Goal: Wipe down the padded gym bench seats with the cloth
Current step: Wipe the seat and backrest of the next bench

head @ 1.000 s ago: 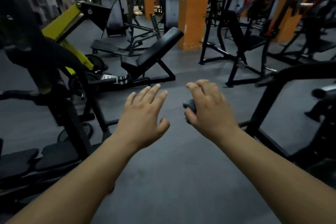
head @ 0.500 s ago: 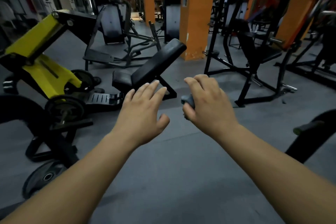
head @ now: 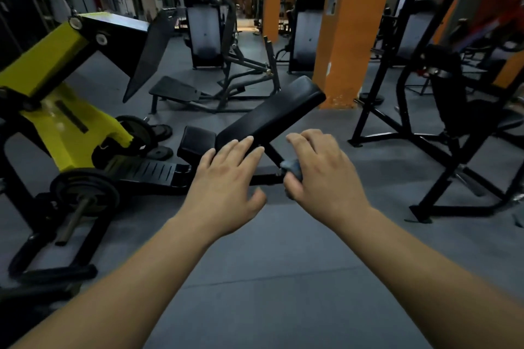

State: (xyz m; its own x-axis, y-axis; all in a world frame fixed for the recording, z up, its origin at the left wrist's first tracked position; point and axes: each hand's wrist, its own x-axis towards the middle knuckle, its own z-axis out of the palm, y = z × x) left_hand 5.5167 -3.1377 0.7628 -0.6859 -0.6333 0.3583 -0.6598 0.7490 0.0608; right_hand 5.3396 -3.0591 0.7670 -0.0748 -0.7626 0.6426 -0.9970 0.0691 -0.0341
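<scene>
A black padded incline bench stands ahead on the gym floor, its long backrest pad [head: 280,110] sloping up to the right and its small seat pad [head: 197,140] at the low left end. My right hand [head: 323,176] is held out in the air short of the bench and grips a bunched grey-blue cloth [head: 292,168], most of it hidden in the fist. My left hand [head: 226,181] is stretched out beside it, fingers straight, holding nothing. Neither hand touches the bench.
A yellow and black plate-loaded machine [head: 65,110] with weight plates [head: 85,193] fills the left. An orange pillar [head: 351,28] rises behind the bench. A black rack frame [head: 425,127] with its own dark seat stands at the right. Grey floor [head: 283,278] lies under my arms.
The view has moved forward and left: the incline bench is now closer and nearer the centre, and the dark frame at the right edge has left view. Both hands keep their pose.
</scene>
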